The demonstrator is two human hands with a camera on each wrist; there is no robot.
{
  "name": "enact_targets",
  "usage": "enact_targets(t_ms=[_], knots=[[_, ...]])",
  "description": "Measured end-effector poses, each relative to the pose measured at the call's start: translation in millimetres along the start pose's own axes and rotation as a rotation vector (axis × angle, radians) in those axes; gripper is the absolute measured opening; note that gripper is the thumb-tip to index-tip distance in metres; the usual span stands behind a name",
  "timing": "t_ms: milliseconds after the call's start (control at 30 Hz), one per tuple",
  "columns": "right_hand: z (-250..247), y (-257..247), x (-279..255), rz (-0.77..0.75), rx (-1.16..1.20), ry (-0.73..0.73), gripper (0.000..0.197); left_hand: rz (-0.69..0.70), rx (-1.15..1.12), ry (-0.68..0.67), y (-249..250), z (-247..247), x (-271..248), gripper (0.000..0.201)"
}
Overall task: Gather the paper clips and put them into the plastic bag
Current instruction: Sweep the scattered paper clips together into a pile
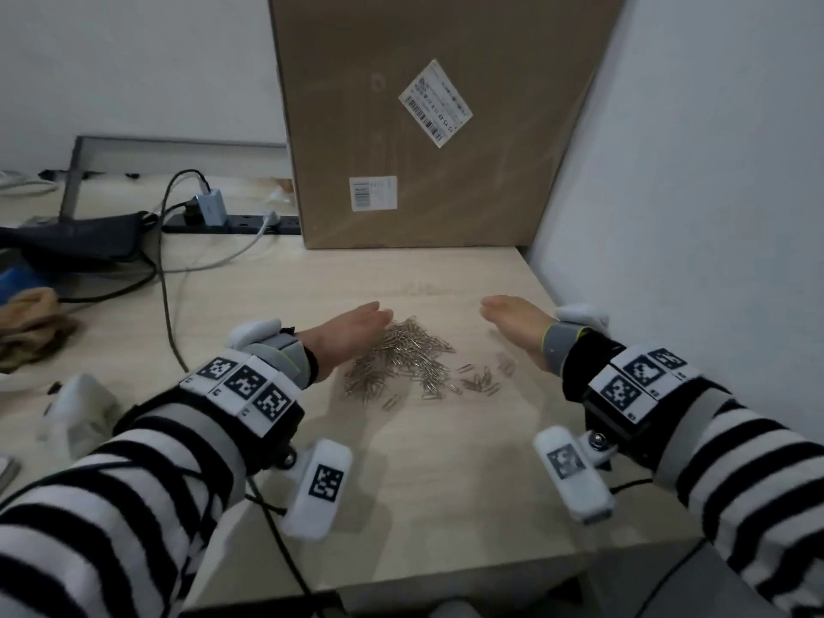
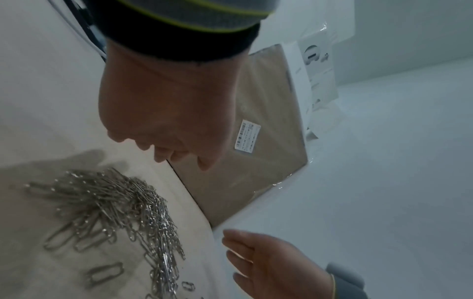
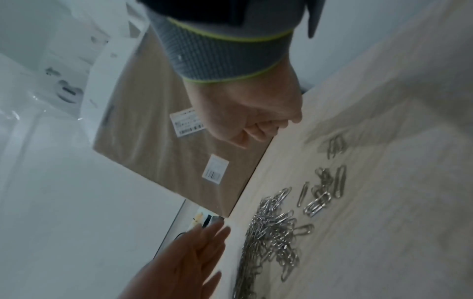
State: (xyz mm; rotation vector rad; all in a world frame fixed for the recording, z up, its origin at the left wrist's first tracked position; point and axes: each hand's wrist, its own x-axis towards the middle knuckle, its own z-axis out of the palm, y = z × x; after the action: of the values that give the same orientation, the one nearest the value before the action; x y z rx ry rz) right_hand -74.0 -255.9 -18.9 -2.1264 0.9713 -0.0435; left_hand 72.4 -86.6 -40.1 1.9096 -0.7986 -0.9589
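A heap of silver paper clips (image 1: 401,354) lies on the pale wooden table (image 1: 428,461). My left hand (image 1: 361,323) stands on its edge with straight fingers against the heap's left side. My right hand (image 1: 504,314) hovers open to the right, apart from the heap. A few loose clips (image 1: 481,379) lie between the heap and that hand. The left wrist view shows the heap (image 2: 115,202) below my left hand (image 2: 166,121), with the right hand (image 2: 268,263) open opposite. A crumpled translucent white thing (image 1: 76,408), perhaps the bag, lies at the left.
A tall cardboard box (image 1: 437,127) stands at the back of the table. A white wall (image 1: 691,171) closes the right side. A power strip (image 1: 232,223), cables (image 1: 165,283) and a black pouch (image 1: 76,243) lie at the back left. The table's front edge (image 1: 401,582) is near.
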Motion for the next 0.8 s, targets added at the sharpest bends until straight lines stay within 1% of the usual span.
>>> enact_targets(t_ms=[100,167,233,300,433,500,533,600,633,667,733,800], knots=[[-6,10,-15,0.123,-0.132,0.015,0.049,-0.067,0.03,0.008,-9,-3,-17,0.065],[-3,18,-20,0.197,-0.145,-0.019,0.052,-0.111,0.028,0.008,-15,-2,-24,0.07],[5,21,-26,0.217,-0.135,-0.076,0.048,-0.135,-0.011,0.02,-19,3,-31,0.072],[13,18,-35,0.205,-0.101,-0.131,0.045,-0.108,-0.07,0.016,-18,13,-40,0.07],[45,4,-43,0.182,0.062,-0.202,0.05,-0.078,-0.196,-0.022,-10,37,-49,0.056],[62,-5,-48,0.146,0.115,-0.219,0.04,-0.044,-0.219,-0.027,-5,47,-54,0.049],[68,-10,-51,0.116,0.144,-0.221,0.035,-0.016,-0.208,-0.02,-3,49,-57,0.044],[69,-15,-56,0.03,0.173,-0.19,0.037,0.056,-0.17,-0.006,1,48,-62,0.034],[64,-16,-59,-0.004,0.154,-0.153,0.036,0.083,-0.147,-0.001,2,45,-64,0.035],[58,-17,-61,-0.033,0.146,-0.119,0.03,0.097,-0.1,0.015,4,40,-66,0.038],[42,-14,-62,-0.044,0.209,-0.065,0.018,0.083,0.018,0.055,6,25,-67,0.035],[29,-6,-63,0.006,0.249,-0.064,0.023,0.035,0.117,0.07,5,12,-67,0.023]])
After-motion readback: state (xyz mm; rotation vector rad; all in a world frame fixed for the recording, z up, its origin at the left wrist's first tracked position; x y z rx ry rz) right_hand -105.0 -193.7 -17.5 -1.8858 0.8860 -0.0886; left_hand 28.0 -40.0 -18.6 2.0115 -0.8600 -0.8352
